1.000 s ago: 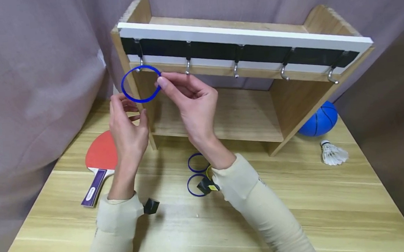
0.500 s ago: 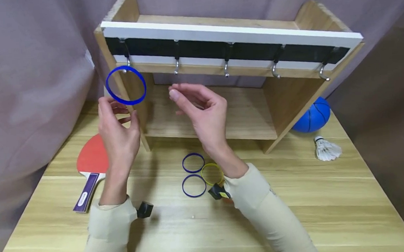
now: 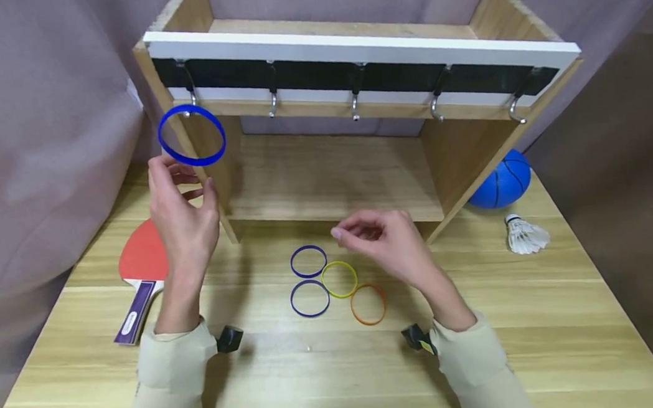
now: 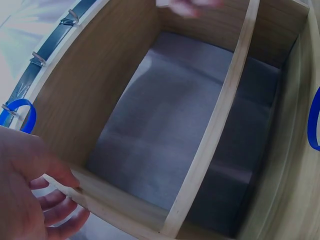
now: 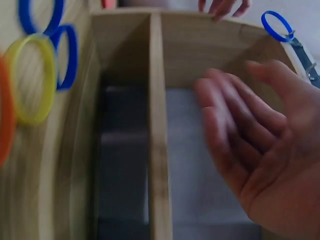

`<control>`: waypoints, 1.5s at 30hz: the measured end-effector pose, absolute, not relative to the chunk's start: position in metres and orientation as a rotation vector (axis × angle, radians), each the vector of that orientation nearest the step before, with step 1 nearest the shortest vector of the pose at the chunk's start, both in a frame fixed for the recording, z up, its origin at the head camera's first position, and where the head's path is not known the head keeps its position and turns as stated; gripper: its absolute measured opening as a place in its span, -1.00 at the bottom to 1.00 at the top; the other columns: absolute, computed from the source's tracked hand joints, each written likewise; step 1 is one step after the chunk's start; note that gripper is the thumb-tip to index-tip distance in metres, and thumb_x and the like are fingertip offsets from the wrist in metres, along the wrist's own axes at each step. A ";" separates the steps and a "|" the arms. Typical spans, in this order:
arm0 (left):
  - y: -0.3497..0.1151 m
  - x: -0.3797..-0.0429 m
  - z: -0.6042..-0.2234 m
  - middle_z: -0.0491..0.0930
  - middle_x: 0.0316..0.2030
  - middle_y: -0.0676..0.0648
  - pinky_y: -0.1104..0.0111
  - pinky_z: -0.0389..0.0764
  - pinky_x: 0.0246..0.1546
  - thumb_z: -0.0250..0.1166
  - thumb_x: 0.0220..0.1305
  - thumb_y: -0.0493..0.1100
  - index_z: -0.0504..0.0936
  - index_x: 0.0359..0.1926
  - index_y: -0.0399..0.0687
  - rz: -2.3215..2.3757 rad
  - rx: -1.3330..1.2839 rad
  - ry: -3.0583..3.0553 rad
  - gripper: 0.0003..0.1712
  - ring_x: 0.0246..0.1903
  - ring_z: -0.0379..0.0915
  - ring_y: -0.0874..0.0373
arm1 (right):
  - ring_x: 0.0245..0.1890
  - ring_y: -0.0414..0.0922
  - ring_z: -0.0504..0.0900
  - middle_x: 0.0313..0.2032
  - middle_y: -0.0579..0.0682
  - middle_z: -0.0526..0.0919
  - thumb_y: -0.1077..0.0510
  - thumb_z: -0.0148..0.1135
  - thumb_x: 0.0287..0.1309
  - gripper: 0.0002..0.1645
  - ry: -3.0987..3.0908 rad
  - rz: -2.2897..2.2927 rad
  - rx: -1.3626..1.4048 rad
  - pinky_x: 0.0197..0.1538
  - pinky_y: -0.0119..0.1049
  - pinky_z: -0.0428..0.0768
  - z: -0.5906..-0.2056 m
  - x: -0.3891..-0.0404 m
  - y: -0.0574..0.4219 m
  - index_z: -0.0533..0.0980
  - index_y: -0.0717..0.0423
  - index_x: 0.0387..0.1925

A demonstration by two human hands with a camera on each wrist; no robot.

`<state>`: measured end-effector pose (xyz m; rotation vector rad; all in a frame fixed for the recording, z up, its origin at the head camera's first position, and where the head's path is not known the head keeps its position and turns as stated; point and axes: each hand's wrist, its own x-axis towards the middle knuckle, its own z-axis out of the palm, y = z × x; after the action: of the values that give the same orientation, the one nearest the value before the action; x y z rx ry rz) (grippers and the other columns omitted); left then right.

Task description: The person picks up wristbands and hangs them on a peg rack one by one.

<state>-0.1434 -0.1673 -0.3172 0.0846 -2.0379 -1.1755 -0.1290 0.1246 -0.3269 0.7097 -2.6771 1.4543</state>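
A blue ring [image 3: 200,162] hangs on the leftmost metal hook [image 3: 193,98] of a wooden shelf [image 3: 330,172]. Just below it, my left hand [image 3: 183,213] grips the shelf's left side panel, with the thumb inside and the fingers round the outside, as the left wrist view shows. My right hand [image 3: 387,241] is over the table in front of the shelf, fingers loosely curled and holding nothing. Near it on the table lie two more blue rings, a yellow ring [image 3: 340,297] and an orange ring [image 3: 370,323].
Several bare hooks line the black strip [image 3: 313,71] on the shelf's front. A red table tennis paddle [image 3: 144,252] lies at left. Right of the shelf are a blue ball [image 3: 501,181] and a shuttlecock [image 3: 527,235]. Grey curtain hangs behind.
My right hand has let go of the blue ring, leaving it on the leftmost hook, and moved down and right over the table. My left hand still grips the shelf panel.
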 end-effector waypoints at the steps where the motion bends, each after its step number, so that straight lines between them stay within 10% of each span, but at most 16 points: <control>1: -0.167 -0.143 -0.318 0.50 -0.12 -0.13 0.40 0.70 -0.29 0.31 0.14 -0.48 0.38 0.06 -0.28 -1.179 0.087 -2.039 -0.53 -0.17 0.53 0.19 | -0.46 -0.26 0.64 -0.43 -0.25 0.70 -0.09 0.33 0.21 -0.80 -2.723 1.333 0.749 -0.41 -0.34 0.67 -0.330 -0.127 0.129 0.69 -0.08 -0.28; 20: -0.169 -0.143 -0.316 0.50 -0.13 -0.11 0.45 0.68 -0.31 0.29 0.14 -0.47 0.40 0.04 -0.28 -1.163 0.079 -2.030 -0.56 -0.18 0.53 0.18 | -0.37 -0.30 0.60 -0.42 -0.28 0.64 0.29 0.39 0.05 -0.84 -3.183 0.829 0.971 -0.30 -0.37 0.64 -0.370 -0.128 0.189 0.65 0.05 -0.28; 45: -0.169 -0.144 -0.319 0.50 -0.14 -0.12 0.45 0.68 -0.30 0.28 0.13 -0.49 0.39 0.04 -0.28 -1.153 0.074 -2.033 -0.56 -0.19 0.52 0.20 | -0.44 -0.31 0.57 -0.47 -0.28 0.62 0.20 0.46 0.05 -0.87 -3.226 0.810 1.053 -0.32 -0.40 0.61 -0.386 -0.129 0.185 0.62 -0.06 -0.41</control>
<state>-0.1443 -0.1686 -0.3193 0.0736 -2.0334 -1.1531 -0.1295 0.1846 -0.3858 1.0525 -3.2265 0.8098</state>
